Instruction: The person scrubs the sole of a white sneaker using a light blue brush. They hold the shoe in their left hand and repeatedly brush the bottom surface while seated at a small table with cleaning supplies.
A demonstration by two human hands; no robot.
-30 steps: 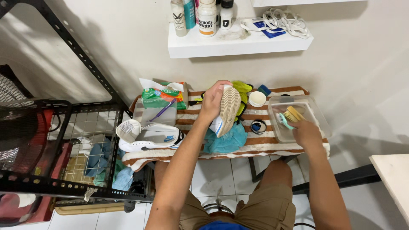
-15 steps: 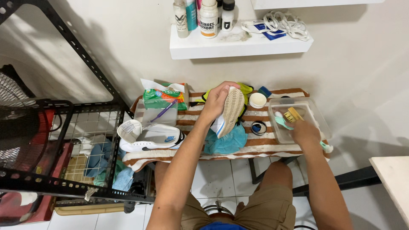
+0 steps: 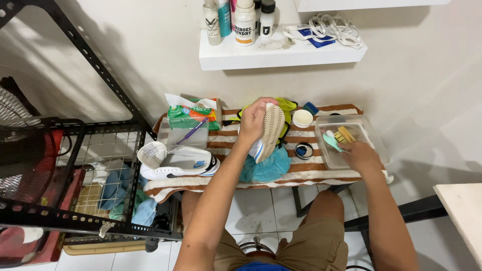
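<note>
On the striped towel-covered bench [image 3: 321, 173] by a white wall, left hand [image 3: 252, 120] grips a sneaker [image 3: 269, 131]; right hand [image 3: 360, 155] clasps a brush [image 3: 344, 135].

Your left hand [image 3: 252, 122] grips a sneaker [image 3: 269, 133], its ribbed rubber sole matt and cream. Under it lie a teal cloth [image 3: 266, 168] (soft, fuzzy) and a striped woven towel [image 3: 321, 165]. Your right hand [image 3: 360, 156] is in a clear, glossy plastic tub [image 3: 374, 135].
</note>
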